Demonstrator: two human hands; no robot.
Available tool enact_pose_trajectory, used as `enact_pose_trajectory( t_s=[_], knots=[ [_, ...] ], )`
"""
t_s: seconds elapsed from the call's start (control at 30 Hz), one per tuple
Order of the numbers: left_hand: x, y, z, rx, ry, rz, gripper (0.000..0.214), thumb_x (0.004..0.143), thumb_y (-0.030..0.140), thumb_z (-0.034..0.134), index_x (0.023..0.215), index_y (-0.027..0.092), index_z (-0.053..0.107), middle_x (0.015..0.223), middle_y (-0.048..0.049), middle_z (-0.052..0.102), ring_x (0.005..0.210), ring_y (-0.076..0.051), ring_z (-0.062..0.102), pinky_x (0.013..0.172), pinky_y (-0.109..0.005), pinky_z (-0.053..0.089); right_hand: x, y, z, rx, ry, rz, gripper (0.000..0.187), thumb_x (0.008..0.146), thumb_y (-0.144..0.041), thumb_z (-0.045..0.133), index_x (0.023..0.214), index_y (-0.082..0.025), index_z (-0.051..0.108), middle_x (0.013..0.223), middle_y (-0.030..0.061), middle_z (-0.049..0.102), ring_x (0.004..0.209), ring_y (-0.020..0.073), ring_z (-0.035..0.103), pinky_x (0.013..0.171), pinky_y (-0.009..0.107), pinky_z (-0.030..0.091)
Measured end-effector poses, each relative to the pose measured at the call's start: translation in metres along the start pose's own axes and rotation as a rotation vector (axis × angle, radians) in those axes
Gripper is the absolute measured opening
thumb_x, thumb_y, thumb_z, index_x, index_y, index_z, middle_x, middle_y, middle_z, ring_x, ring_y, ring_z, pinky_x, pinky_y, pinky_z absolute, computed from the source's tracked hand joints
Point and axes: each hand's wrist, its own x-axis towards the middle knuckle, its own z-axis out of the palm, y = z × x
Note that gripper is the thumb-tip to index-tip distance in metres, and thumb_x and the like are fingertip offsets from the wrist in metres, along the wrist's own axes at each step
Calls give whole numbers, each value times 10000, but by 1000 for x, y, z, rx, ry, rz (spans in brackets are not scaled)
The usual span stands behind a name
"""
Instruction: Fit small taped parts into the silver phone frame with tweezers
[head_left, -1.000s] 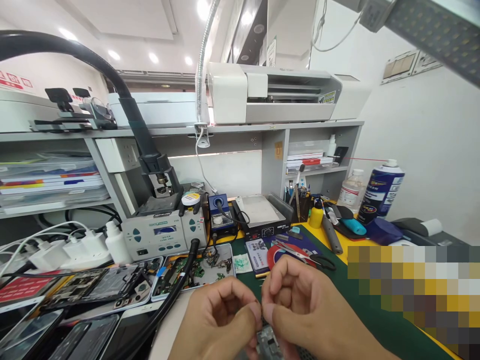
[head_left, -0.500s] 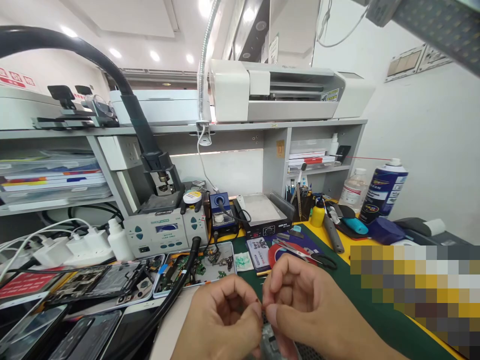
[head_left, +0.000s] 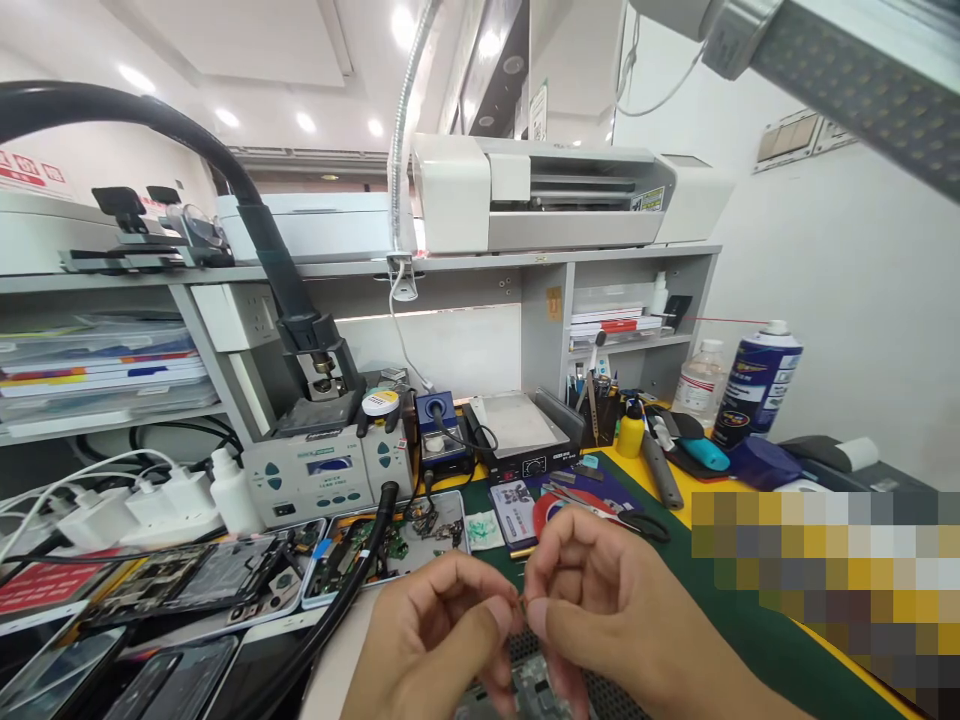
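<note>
Hands partly hide grey part (cut off).

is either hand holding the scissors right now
No, the scissors lie beyond the right hand, which is bent close to the left hand, and neither hand grips them.

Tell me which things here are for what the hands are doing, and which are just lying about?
Seem to be in use:
left hand
right hand
grey part beneath them

Seem to be just lying about:
scissors
yellow bottle
blue spray can

Anything pinched is too small to tell.
</note>
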Motion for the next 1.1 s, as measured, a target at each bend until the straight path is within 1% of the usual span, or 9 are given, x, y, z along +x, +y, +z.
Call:
enact_pose_trajectory(
  t_s=[0.1,0.23,0.3,0.5,0.7,0.8,0.87,0.97,1.1],
  knots=[
    [-2,2,2,-27,-12,13,252,694,379,736,779,142,719,594,-19,655,500,-137,561,505,-262,493,0,1,0,-35,4,16,207,716,-50,652,765,-181,499,555,-93,602,369,46,548,343,127,423],
    [-2,5,8,91,88,36,234,690,361,768,694,138,695,535,15,602,497,-115,537,490,-221,487,-1,2,0,-53,-1,28,222,714,-50,660,787,-181,496,620,-93,606,378,38,544,341,130,431],
    [-2,5,10,126,102,30,232,692,354,765,666,138,684,523,19,595,487,-111,533,476,-216,482,-2,2,-1,-63,2,29,198,748,-76,654,810,-182,499,646,-86,611,388,39,546,349,136,442],
    [1,3,9,157,106,7,199,688,314,755,657,142,662,534,25,587,486,-113,525,472,-232,500,0,3,-4,-45,5,-2,224,772,-163,722,840,-177,510,584,-93,588,385,48,544,357,147,467],
    [0,2,0,237,-10,5,171,776,310,677,702,158,652,601,6,617,542,-135,563,538,-249,511,2,1,-4,-10,-9,1,250,744,-167,745,839,-172,514,649,-80,604,397,44,554,359,145,468],
    [0,3,0,294,-8,18,202,795,337,674,698,162,644,605,0,625,547,-135,570,544,-239,485,1,0,-4,-28,-18,-1,215,758,-168,716,847,-172,520,668,-69,610,413,47,558,366,144,464],
    [0,4,2,261,13,12,207,762,345,713,685,163,653,588,4,617,547,-140,571,540,-243,488,1,-1,-5,-18,-21,0,217,748,-164,708,865,-172,525,678,-60,618,413,57,567,361,150,460],
    [2,6,5,130,66,-15,223,693,357,767,648,160,673,551,4,607,514,-143,556,507,-267,518,0,-4,-7,32,-24,10,232,751,-200,719,897,-166,542,694,-45,624,426,80,590,358,167,462],
    [3,7,6,-31,113,-22,255,648,385,795,616,152,695,562,-15,628,497,-142,554,468,-277,523,-1,-7,-9,104,-34,62,222,784,-245,735,902,-160,567,584,-57,592,419,81,567,360,155,437]
  ],
)
